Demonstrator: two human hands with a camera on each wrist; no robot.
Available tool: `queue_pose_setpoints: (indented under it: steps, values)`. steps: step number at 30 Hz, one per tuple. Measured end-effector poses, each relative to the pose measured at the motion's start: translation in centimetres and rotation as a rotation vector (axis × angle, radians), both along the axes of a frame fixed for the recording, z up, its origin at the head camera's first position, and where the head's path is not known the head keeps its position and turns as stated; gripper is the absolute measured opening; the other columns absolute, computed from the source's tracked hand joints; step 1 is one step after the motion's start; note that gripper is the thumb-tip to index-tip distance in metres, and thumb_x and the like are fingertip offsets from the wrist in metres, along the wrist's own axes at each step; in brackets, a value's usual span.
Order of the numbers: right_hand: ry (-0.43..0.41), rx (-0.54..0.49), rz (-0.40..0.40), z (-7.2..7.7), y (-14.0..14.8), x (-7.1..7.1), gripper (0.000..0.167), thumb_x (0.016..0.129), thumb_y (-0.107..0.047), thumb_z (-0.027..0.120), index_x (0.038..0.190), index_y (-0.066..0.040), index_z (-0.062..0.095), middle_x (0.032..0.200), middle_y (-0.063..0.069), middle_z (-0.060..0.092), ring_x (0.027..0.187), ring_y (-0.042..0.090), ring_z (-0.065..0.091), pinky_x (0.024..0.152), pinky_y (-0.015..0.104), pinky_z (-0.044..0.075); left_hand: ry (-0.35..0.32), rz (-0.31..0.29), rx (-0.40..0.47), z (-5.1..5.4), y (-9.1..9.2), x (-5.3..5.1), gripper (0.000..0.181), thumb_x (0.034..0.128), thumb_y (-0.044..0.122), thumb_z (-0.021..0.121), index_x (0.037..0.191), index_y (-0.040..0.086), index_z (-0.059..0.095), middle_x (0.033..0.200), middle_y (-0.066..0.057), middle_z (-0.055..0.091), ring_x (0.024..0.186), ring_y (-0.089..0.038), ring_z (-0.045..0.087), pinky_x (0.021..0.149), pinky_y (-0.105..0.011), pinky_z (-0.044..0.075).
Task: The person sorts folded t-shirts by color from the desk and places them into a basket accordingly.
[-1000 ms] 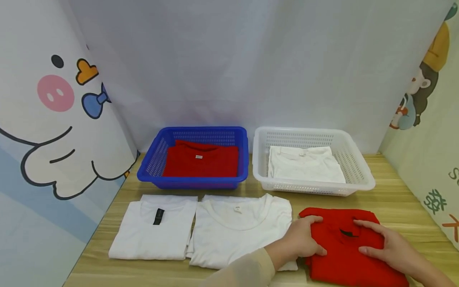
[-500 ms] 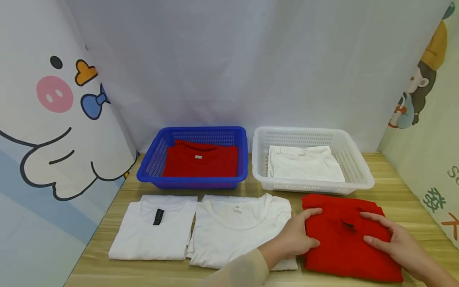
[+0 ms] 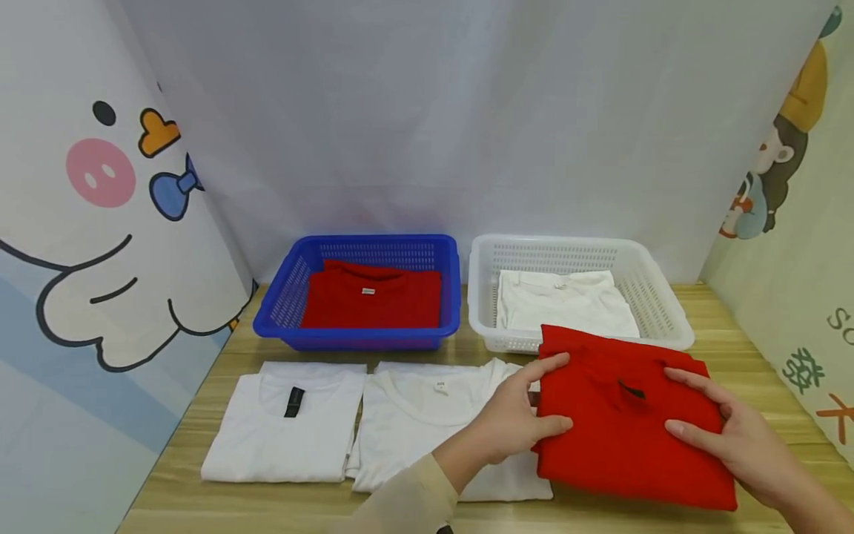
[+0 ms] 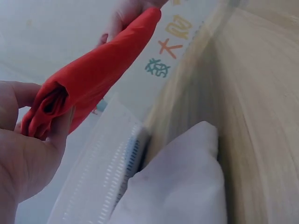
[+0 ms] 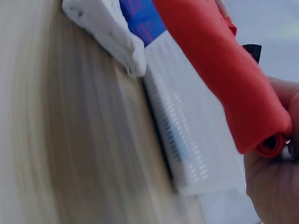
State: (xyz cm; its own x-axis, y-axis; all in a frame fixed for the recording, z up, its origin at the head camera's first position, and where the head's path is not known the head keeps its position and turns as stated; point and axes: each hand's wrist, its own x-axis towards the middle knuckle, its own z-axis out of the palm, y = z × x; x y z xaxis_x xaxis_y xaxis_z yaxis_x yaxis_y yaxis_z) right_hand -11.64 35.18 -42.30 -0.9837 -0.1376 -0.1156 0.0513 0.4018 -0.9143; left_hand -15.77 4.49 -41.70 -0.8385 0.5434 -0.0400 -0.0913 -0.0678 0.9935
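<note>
Wood-grain bench (image 3: 167, 504): folded red shirt gripped only at its sides

Thumb above, the fingers of the left hand (image 3: 517, 411) pinch one side of a folded red cloth shirt (image 3: 627, 445); those of the right hand (image 3: 740, 437) pinch the opposite side. It hangs clear of the bench, tilted, and the wrist views show layers curling inside each grip. Should either pinch slacken, those layers could slide apart and undo the fold; with only the sides gripped, the middle might sag.

Beyond, a folded white round-neck shirt (image 3: 427, 437) lies partly under the left wrist, so a dip there could ruffle it. Farther out, the white perforated plastic basket (image 3: 567, 258) overlaps the red shirt's far edge in the head view; its front rim could snag cloth carried too low.
</note>
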Motion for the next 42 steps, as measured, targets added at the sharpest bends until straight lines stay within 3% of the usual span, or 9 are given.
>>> queue_pose_setpoints:
  steps: [7, 12, 20, 29, 35, 42]
  values:
    - [0.022, -0.075, 0.016, 3.1, -3.9, -0.8, 0.067, 0.094, -0.017, 0.064, 0.151, -0.027, 0.03, 0.137, 0.006, 0.037, 0.1, 0.011, 0.062, 0.075, 0.04, 0.057, 0.068, 0.023, -0.003, 2.3, -4.0, -0.5, 0.077, 0.0822, -0.006, 0.07, 0.138, 0.042, 0.048, 0.131, 0.007, 0.048, 0.1, -0.017, 0.061, 0.067, -0.037, 0.058]
    - [0.088, -0.131, 0.065, 4.7, -6.8, -2.2, 0.065, 0.093, -0.012, 0.064, 0.15, -0.024, 0.033, 0.136, 0.007, 0.04, 0.102, 0.012, 0.062, 0.074, 0.04, 0.057, 0.129, 0.046, -0.041, 3.9, -7.1, -0.9, 0.077, 0.0836, -0.004, 0.07, 0.142, 0.039, 0.044, 0.133, -0.003, 0.046, 0.104, -0.024, 0.06, 0.068, -0.04, 0.058]
    - [0.106, -0.162, 0.122, 5.9, -11.4, -5.9, 0.068, 0.088, -0.019, 0.071, 0.147, -0.025, 0.038, 0.139, 0.01, 0.04, 0.108, 0.02, 0.058, 0.077, 0.039, 0.057, 0.165, 0.103, -0.085, 5.5, -12.0, -2.3, 0.077, 0.0855, -0.002, 0.069, 0.145, 0.036, 0.039, 0.131, -0.01, 0.049, 0.109, -0.03, 0.059, 0.078, -0.043, 0.056]
    - [0.141, -0.149, 0.144, 6.9, -17.4, -10.7, 0.068, 0.083, -0.026, 0.077, 0.142, -0.03, 0.045, 0.134, 0.008, 0.047, 0.108, 0.03, 0.056, 0.075, 0.039, 0.057, 0.193, 0.194, -0.058, 6.9, -17.8, -4.8, 0.076, 0.0881, 0.002, 0.068, 0.147, 0.037, 0.035, 0.142, -0.004, 0.041, 0.122, -0.028, 0.051, 0.085, -0.043, 0.053]
    - [0.131, -0.227, 0.168, 7.6, -21.1, -12.9, 0.066, 0.084, -0.022, 0.077, 0.141, -0.031, 0.046, 0.136, 0.005, 0.045, 0.115, 0.03, 0.052, 0.079, 0.041, 0.056, 0.12, 0.233, 0.028, 7.4, -20.8, -6.6, 0.075, 0.09, -0.002, 0.063, 0.15, 0.03, 0.032, 0.146, -0.007, 0.036, 0.127, -0.031, 0.047, 0.088, -0.043, 0.051]
    - [0.11, -0.267, 0.172, 7.7, -25.0, -15.1, 0.062, 0.084, -0.016, 0.076, 0.137, -0.035, 0.05, 0.133, 0.002, 0.05, 0.111, 0.027, 0.056, 0.079, 0.041, 0.056, -0.006, 0.264, 0.098, 6.4, -23.7, -8.8, 0.072, 0.0919, -0.003, 0.06, 0.15, 0.03, 0.033, 0.147, -0.008, 0.035, 0.119, -0.027, 0.052, 0.086, -0.042, 0.053]
